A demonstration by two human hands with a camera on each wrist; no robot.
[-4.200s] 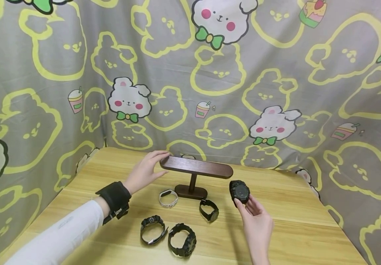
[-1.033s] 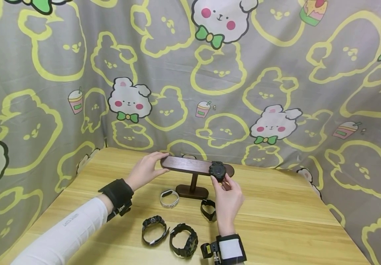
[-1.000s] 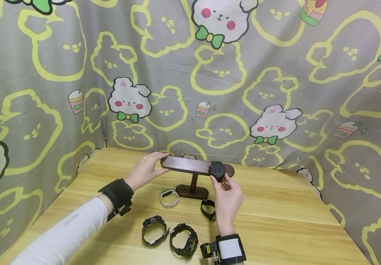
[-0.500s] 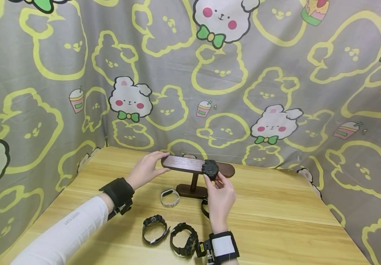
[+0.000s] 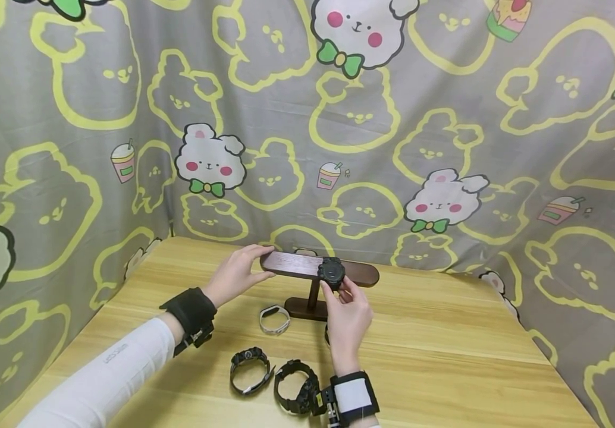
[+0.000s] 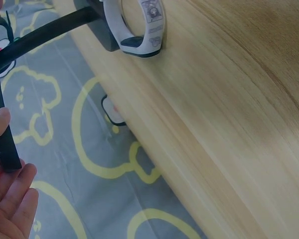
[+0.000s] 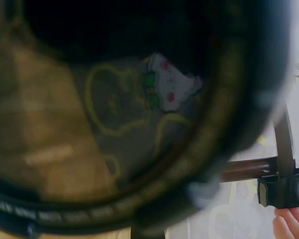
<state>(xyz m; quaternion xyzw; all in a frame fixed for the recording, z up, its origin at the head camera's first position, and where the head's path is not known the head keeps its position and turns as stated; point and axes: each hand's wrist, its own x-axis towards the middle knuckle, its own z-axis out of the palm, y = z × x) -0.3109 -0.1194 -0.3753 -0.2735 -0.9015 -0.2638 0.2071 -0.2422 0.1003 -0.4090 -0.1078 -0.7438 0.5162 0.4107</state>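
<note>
Dark brown wood made up the T-bar watch stand (image 5: 291, 263) between our hands, with a black digital sports watch (image 5: 331, 272) on its bar (image 5: 360, 272), just on the right-hand side of the post (image 5: 314, 292). Our left hand (image 5: 237, 274) pinched its own end of the bar, thumb on one side and fingers on the other, while our right hand (image 5: 349, 316) gripped the sports watch between thumb and fingers, its loop apparently around the wood. Below the left hand lay a white fitness band (image 6: 155, 22), and nearer to us a black watch with a small round dial (image 5: 248, 355). A chunky black watch (image 5: 304, 393) lay by our right wrist, beside the wrist camera (image 5: 332, 406); we could not tell whether they touched. Trouble, we judged, was likeliest at the stand: had the left hand loosened while the right pushed sideways, the base (image 5: 298, 308) might have slid or tipped. A loop snagged on the post could have twisted the sports watch askew, and a lowered right wrist could have knocked the chunky one.
</note>
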